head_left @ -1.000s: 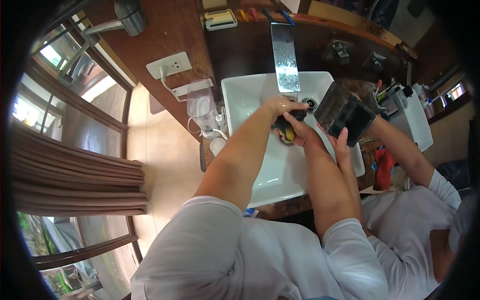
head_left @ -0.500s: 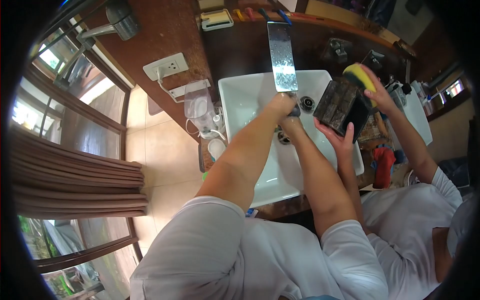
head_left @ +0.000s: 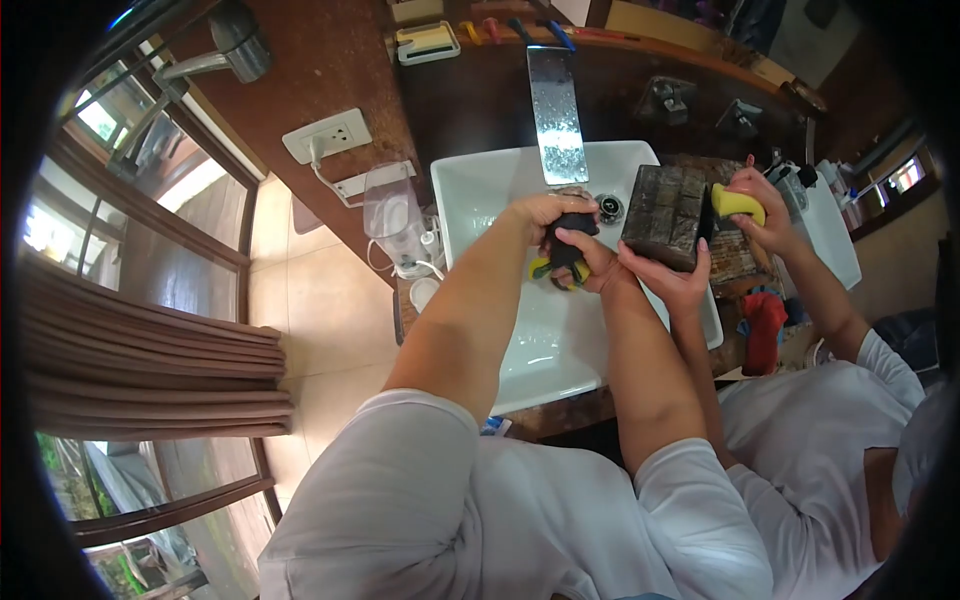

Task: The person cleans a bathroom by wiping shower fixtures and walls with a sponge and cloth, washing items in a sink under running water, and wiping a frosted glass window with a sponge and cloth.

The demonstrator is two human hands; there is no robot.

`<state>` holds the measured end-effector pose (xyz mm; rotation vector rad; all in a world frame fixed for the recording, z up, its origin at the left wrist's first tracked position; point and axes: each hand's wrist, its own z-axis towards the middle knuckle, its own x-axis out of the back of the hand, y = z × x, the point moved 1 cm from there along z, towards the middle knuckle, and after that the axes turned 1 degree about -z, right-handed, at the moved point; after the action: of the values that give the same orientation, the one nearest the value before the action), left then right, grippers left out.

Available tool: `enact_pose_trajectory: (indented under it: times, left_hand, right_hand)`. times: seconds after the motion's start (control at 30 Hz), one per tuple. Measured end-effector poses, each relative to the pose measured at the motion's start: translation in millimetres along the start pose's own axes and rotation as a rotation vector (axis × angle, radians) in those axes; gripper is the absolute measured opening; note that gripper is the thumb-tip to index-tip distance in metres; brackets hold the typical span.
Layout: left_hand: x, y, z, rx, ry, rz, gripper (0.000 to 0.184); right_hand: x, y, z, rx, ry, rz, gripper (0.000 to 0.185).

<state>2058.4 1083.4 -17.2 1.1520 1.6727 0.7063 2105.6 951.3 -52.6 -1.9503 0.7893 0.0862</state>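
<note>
Both of my hands are over the white sink [head_left: 530, 370], just below the end of the flat chrome spout [head_left: 557, 115]. My left hand [head_left: 543, 213] closes around the upper part of a dark, blackish object [head_left: 573, 238], whose kind I cannot make out. Lower down, my right hand [head_left: 597, 260] grips the same object, thumb across it. A yellow-green piece [head_left: 540, 268] shows beneath it; whether it is held or part of the object is unclear. The drain fitting [head_left: 609, 208] lies right of my hands.
At my right, a co-worker's hands hold a dark brown block-patterned box [head_left: 668, 215] and a yellow sponge [head_left: 738, 206]. A clear plastic container [head_left: 391, 210] stands left of the sink, near a wall outlet [head_left: 327, 136]. A red cloth [head_left: 765, 330] lies on the right.
My hands have come apart slightly, and the dark object and yellow-green piece now show more clearly. The co-worker's box has turned more upright, and the sponge has moved down beside it.
</note>
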Motion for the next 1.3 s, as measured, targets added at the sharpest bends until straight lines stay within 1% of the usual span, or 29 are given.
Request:
enact_pose_trajectory:
  times: [0.07, 0.17, 0.3, 0.4, 0.47, 0.6, 0.67, 0.73, 0.77, 0.8, 0.87, 0.97, 1.07, 1.17, 1.23, 1.27, 1.3]
  left_hand:
    - [1, -6, 10, -0.1, 0.059, -0.026, 0.039]
    - [7, -6, 10, -0.021, 0.162, -0.246, 0.037]
    - [6, -4, 8, -0.021, 0.164, -0.163, 0.032]
    - [7, -2, 6, 0.011, 0.174, -0.163, 0.03]
    - [15, -6, 14, 0.038, 0.196, -0.163, 0.028]
    - [19, -18, 28, -0.069, 0.261, -0.214, 0.026]
    - [21, -20, 34, -0.088, 0.256, -0.253, 0.025]
    - [14, -14, 27, -0.053, 0.27, -0.223, 0.027]
    - [10, -10, 23, -0.037, 0.276, -0.208, 0.028]
    - [9, -6, 19, -0.009, 0.211, -0.119, 0.029]
    - [10, -2, 10, 0.045, 0.079, 0.06, 0.03]
    - [16, -1, 6, 0.061, 0.029, 0.071, 0.031]
    - [10, 10, -12, 0.084, 0.095, -0.079, 0.026]
    - [19, 7, -6, -0.062, -0.031, 0.117, 0.022]
    - [16, 4, -10, -0.125, -0.039, 0.083, 0.02]
    - [14, 5, -13, -0.158, -0.044, 0.067, 0.018]
    - [12, 6, -15, -0.146, 0.014, 0.1, 0.018]
  right_hand:
    - [-3, -1, -1, -0.005, -0.018, 0.021, 0.052]
    - [-6, -4, -1, 0.0, -0.015, 0.045, 0.057]
    - [-14, -8, 0, 0.007, -0.029, 0.099, 0.063]
    - [-22, -13, -6, 0.053, -0.112, 0.202, 0.072]
    - [-15, -10, 3, 0.034, -0.04, 0.214, 0.074]
    - [-4, -2, 17, 0.038, 0.073, 0.211, 0.072]
    - [7, 6, 31, 0.102, 0.202, 0.213, 0.07]
    - [18, 13, 42, 0.159, 0.344, 0.209, 0.068]
    - [19, 14, 42, 0.169, 0.367, 0.215, 0.067]
    - [20, 15, 42, 0.166, 0.374, 0.229, 0.065]
    - [19, 15, 38, 0.133, 0.317, 0.271, 0.063]
    - [12, 10, 28, 0.061, 0.12, 0.323, 0.06]
    - [1, 8, 22, 0.033, -0.051, 0.322, 0.058]
    - [-8, 9, 21, 0.01, -0.182, 0.266, 0.056]
    - [-14, 10, 19, 0.002, -0.233, 0.182, 0.056]
    - [-19, 6, 16, 0.013, -0.21, 0.095, 0.049]
    - [-24, 2, 13, 0.021, -0.185, 0.008, 0.044]
